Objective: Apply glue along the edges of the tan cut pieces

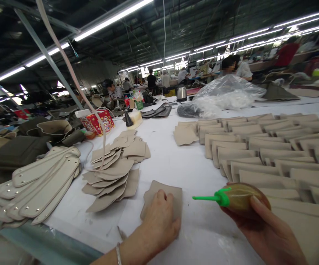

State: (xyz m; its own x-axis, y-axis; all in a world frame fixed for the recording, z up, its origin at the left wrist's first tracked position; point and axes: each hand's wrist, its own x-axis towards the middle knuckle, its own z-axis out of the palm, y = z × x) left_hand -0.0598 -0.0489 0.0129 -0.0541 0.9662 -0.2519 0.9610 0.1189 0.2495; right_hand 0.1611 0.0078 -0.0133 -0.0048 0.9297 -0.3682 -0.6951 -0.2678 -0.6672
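Observation:
In front of me a beige leather piece (177, 197) lies flat on the white table. My left hand (162, 215) rests on it with bent fingers, the thumb near its right edge. To the right, my right hand (261, 224) is wrapped round a squeeze glue bottle (240, 197) with amber contents. The bottle's green nozzle (206, 198) points left, above the table and apart from the leather piece. Left of my left hand is a loose pile of similar pieces (117, 171). Rows of folded beige pieces (269, 156) stand on the right.
Long cream straps with rivets (46, 187) are stacked at the table's left edge. Behind stand a red patterned box (97, 121), a black cone-shaped nozzle (128, 119), a metal kettle (181, 94) and a clear plastic bag (228, 94). A hose (73, 77) hangs down at left. People sit farther back.

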